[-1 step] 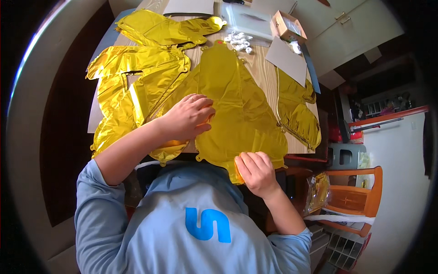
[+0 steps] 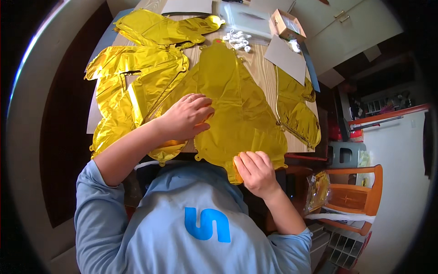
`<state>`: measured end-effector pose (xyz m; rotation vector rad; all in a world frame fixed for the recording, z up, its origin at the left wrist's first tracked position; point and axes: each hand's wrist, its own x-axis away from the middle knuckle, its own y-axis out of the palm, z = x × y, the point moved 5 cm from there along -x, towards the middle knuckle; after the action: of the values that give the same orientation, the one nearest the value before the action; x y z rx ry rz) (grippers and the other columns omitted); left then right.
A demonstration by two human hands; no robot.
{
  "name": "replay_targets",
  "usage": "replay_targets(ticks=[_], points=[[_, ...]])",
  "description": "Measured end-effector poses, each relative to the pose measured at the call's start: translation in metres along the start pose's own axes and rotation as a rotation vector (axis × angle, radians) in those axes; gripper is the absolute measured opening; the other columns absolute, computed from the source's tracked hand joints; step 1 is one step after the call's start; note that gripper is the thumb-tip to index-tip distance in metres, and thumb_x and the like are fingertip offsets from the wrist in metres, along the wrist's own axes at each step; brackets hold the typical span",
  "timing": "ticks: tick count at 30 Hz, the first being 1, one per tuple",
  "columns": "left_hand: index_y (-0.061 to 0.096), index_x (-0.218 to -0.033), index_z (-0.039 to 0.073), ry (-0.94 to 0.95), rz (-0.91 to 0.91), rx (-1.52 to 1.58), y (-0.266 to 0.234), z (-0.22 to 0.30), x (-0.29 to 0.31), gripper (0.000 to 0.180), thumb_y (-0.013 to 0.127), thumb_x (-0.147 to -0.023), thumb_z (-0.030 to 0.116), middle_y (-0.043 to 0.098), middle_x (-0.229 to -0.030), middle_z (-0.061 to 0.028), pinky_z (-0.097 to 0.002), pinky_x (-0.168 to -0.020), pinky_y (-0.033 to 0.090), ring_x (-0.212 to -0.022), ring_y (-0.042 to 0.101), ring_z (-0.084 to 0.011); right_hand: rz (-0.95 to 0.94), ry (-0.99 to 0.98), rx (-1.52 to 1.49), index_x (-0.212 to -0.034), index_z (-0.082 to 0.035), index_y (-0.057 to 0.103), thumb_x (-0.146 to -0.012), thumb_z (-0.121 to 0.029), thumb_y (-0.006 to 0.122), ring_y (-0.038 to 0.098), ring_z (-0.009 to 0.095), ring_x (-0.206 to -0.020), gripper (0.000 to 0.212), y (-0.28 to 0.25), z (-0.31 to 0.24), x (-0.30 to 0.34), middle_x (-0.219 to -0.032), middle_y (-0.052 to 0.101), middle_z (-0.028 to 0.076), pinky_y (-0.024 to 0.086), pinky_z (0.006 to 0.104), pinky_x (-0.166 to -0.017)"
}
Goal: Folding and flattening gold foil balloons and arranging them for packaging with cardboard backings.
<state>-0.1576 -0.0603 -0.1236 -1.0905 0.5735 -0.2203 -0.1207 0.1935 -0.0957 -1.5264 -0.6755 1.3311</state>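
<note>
A deflated gold foil balloon [image 2: 237, 105] lies across the table before me, tapering at its far end. My left hand [image 2: 188, 116] is closed, its fingers curled on the balloon's left part; the fingertips are partly hidden. At the near edge, my right hand [image 2: 256, 171] pinches a tab of the same balloon between thumb and fingers, beyond the table's edge. More flat gold foil [image 2: 116, 86] is spread on the left, creased and shiny, with another gold piece [image 2: 159, 29] behind it.
Small white pieces [image 2: 238, 40] are heaped beyond the balloon, near clear plastic bags [image 2: 244, 20]. A wooden box [image 2: 286, 25] and a grey card [image 2: 286, 59] lie at the right, above more gold foil [image 2: 296, 107]. An orange-brown chair [image 2: 349, 198] stands at the right.
</note>
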Motion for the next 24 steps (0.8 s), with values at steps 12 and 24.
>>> replay_targets(ticks=[12,24], points=[[0.059,-0.131,0.005,-0.032,0.023,0.033,0.004,0.0,0.004,0.049,0.072,-0.086,0.02,0.054,-0.139,-0.0192,-0.0509,-0.113,0.039,-0.134,0.048,-0.041,0.128,1.416,-1.515,-0.125,0.001,0.062,-0.103,-0.037,0.061,0.069,0.017,-0.095,0.044,0.073,-0.021,0.138,-0.108,0.071,0.009,0.052,0.0313,-0.086],[0.059,-0.129,0.005,-0.028,0.017,0.037,0.0,0.001,-0.002,0.046,0.071,-0.087,0.02,0.054,-0.137,-0.0185,-0.0512,-0.113,0.04,-0.133,0.048,-0.0406,0.622,1.458,-1.492,-0.117,0.003,0.066,-0.101,-0.027,0.068,0.07,0.015,-0.085,0.034,0.041,-0.011,0.07,-0.105,0.071,0.006,0.056,0.0316,-0.078]])
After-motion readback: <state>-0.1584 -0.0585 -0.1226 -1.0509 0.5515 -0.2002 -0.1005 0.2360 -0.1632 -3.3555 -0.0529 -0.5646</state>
